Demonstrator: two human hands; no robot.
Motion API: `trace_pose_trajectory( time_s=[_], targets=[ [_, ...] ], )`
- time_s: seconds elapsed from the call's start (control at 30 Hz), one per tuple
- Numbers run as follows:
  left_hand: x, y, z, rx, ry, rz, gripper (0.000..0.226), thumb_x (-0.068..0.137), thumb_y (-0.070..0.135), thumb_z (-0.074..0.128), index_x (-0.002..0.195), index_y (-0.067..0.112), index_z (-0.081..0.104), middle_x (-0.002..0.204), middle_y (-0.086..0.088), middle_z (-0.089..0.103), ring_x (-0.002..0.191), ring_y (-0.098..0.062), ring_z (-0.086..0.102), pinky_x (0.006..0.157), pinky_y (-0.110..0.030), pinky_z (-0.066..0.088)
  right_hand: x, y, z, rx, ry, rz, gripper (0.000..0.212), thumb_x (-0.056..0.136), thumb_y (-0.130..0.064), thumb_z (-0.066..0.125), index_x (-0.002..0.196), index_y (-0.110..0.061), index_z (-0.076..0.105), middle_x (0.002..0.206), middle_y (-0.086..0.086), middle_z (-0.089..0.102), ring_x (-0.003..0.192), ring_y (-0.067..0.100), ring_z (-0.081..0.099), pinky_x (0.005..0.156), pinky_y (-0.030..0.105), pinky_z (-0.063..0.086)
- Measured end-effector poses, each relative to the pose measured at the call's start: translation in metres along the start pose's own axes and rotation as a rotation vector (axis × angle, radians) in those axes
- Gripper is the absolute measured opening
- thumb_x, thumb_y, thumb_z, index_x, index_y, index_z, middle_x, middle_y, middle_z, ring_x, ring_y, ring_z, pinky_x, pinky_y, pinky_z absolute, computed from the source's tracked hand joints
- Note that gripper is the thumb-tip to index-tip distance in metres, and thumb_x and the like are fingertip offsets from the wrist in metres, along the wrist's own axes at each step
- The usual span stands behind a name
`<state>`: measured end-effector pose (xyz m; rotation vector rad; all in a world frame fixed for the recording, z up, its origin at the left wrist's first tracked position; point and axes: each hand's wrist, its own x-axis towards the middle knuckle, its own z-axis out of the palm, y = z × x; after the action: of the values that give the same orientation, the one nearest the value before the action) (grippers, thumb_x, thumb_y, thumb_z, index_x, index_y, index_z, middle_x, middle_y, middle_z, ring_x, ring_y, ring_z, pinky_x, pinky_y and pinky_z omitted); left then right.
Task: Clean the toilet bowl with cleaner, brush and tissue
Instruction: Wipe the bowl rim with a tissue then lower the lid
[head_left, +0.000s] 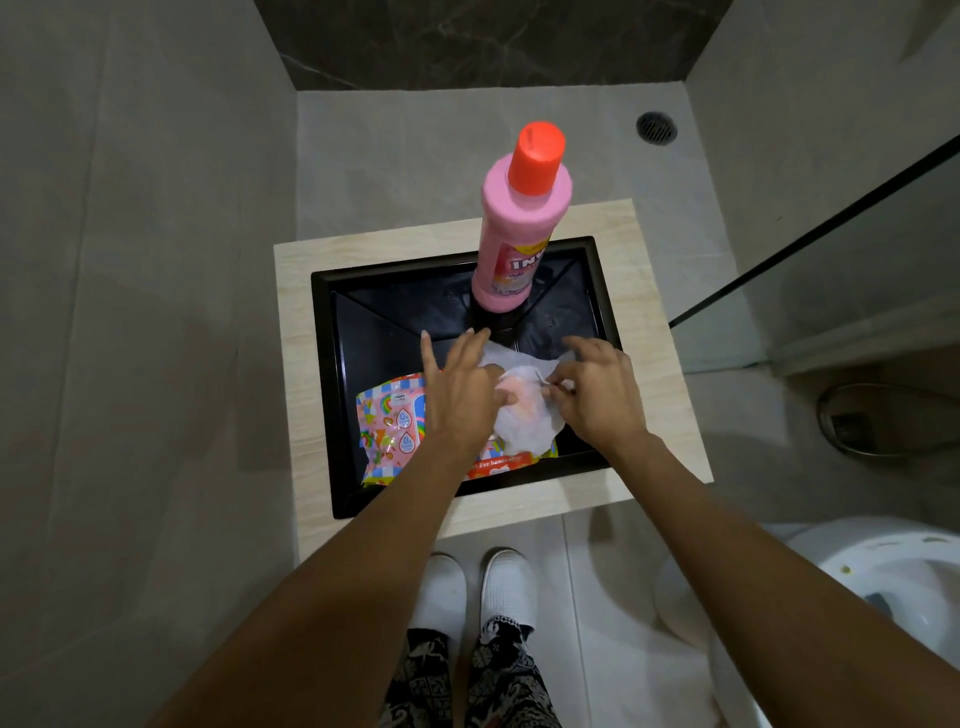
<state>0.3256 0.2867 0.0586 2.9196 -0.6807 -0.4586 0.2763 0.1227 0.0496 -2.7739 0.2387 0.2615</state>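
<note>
Head view: both forearms reach up from the bottom edge to frame centre, over a black rectangular plastic tray on a pale wood-grain stand. Left hand palm down, index finger straight, other fingers pinching the left edge of a white thin tissue sheet. Right hand fingers curled, pinching the tissue's right edge. Tissue spread above a colourful pink wipes pack lying in the tray. Pink cleaner bottle with orange-red cap upright at tray's upper middle. White toilet bowl lower right.
</note>
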Motion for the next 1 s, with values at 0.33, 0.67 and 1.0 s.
trace_pose_trajectory(
  time_s=[0.33,0.67,1.0],
  targets=[
    [-0.009,-0.013,-0.020,-0.287,0.355,0.171,0.013,0.080,0.020,0.066,0.084,0.015,0.077,0.129,-0.011,0.059,0.124,-0.027,0.051,0.112,-0.046,-0.002,-0.017,-0.010,-0.029,0.115,0.167,-0.008,0.016,0.074,-0.015,0.067,0.088,-0.010,0.060,0.103,0.007,0.064,0.104,0.027,0.055,0.092,0.035,0.036],
    [-0.036,-0.019,-0.030,-0.130,0.446,0.490,0.009,0.079,0.019,0.070,0.084,0.014,0.075,0.091,-0.002,0.074,0.096,-0.022,0.069,0.110,-0.056,0.022,-0.027,-0.022,-0.039,-0.038,0.023,-0.169,0.023,0.082,-0.017,0.071,0.104,-0.022,0.076,0.118,0.010,0.068,0.121,0.034,0.055,0.108,0.047,0.031],
    [-0.034,0.004,-0.052,-0.105,0.386,0.554,0.042,0.046,-0.007,0.089,0.082,0.009,0.074,0.071,-0.002,0.073,0.061,-0.016,0.069,0.105,-0.058,0.028,-0.070,-0.014,-0.068,0.008,0.051,0.046,0.024,0.081,-0.003,0.060,0.100,-0.013,0.070,0.087,0.011,0.068,0.082,0.029,0.062,0.060,0.029,0.043]
  ],
)
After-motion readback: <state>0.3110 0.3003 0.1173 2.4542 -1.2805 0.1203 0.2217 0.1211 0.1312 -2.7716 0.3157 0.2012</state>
